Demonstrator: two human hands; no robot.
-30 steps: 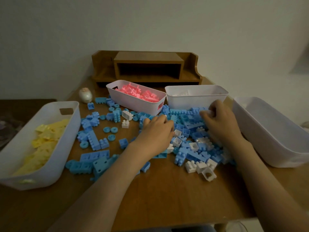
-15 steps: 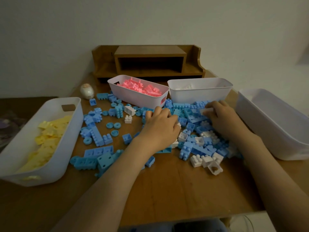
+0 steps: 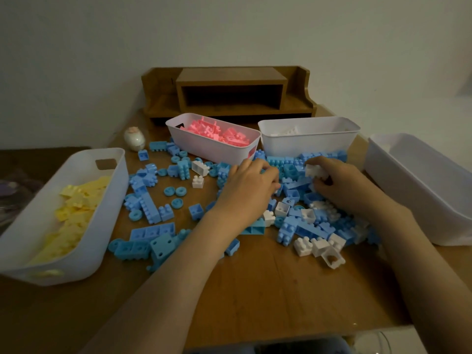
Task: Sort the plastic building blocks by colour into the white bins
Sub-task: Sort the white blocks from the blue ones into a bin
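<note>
The right hand (image 3: 342, 186) pinches a white block (image 3: 314, 170) at 12 o'clock of the blue-and-white pile (image 3: 302, 227) on the table (image 3: 268, 290). The left hand (image 3: 251, 186) curls onto the pile at 10 o'clock; whether it grips anything cannot be told.

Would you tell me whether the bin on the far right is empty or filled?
Seemingly empty: the far-right bin shows only bare white inside.

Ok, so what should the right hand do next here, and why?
Probably lift the white block that the right hand pinches and drop it into the bin just behind, which already holds white pieces.
</note>
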